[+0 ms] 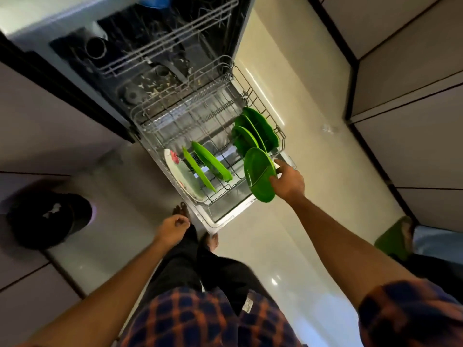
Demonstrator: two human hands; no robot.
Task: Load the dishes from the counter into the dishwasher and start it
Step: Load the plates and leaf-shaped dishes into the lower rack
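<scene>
**Q:** What fills the view?

**A:** A look straight down at a pale, glossy floor (288, 246), with cabinet fronts along the left and right edges. An open dishwasher (155, 58) takes up the upper centre. Its door (225, 216) is folded down flat towards the person. A black bin (47, 219) stands at the left edge.

**Q:** What is inside the dishwasher?

**A:** The lower rack (160, 121) is pulled out over the door. The upper rack (175, 28) sits further back, in the dark interior. At the right rear corner of the lower rack, three green plates (260, 128) stand on edge, one behind another. Left of centre, two green plates (213, 159) lean in the slots. A white plate (180, 179) stands just beside them, at the rack's left end.

**Q:** And the hands?

**A:** The right hand (290, 184), right of centre, pinches the rim of another green plate (258, 176). That plate is tilted at the near right corner of the rack, just in front of the three. The left hand (175, 229), lower centre, hangs with loosely curled fingers and holds nothing. It is well apart from the rack.
</scene>
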